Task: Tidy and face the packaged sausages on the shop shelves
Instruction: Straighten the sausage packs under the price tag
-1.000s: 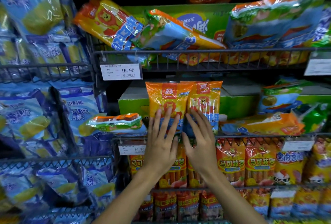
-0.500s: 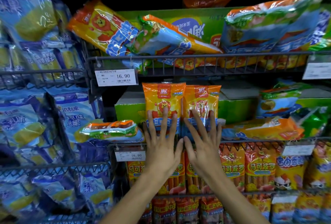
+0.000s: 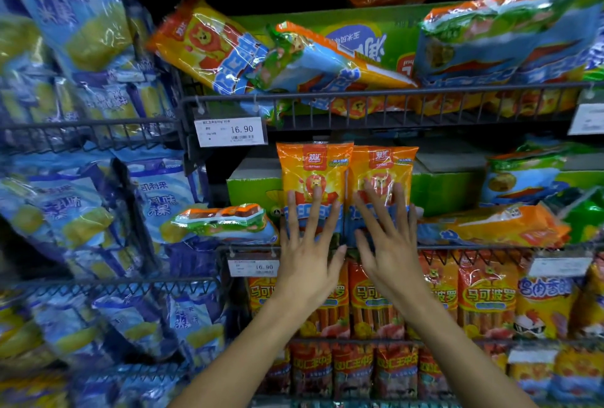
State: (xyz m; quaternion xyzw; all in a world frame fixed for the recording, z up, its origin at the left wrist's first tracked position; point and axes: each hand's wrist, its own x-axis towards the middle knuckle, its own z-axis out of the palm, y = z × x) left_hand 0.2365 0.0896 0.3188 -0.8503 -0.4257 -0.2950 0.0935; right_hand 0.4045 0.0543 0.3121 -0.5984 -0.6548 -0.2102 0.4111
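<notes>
Two bare forearms reach up from the near edge toward wire shop shelves. The left hand (image 3: 309,254) lies flat, fingers straight and spread wide, against the lower half of an upright orange sausage pack (image 3: 313,175). The right hand (image 3: 389,251), fingers likewise spread, presses flat on a second orange pack (image 3: 384,172) standing just beside it on the right, the two packs touching. Both stand on the middle shelf (image 3: 490,247), in front of a green carton (image 3: 255,185). A price tag (image 3: 228,131) reading 16.90 hangs from the upper shelf rail, where more packs lie tilted.
</notes>
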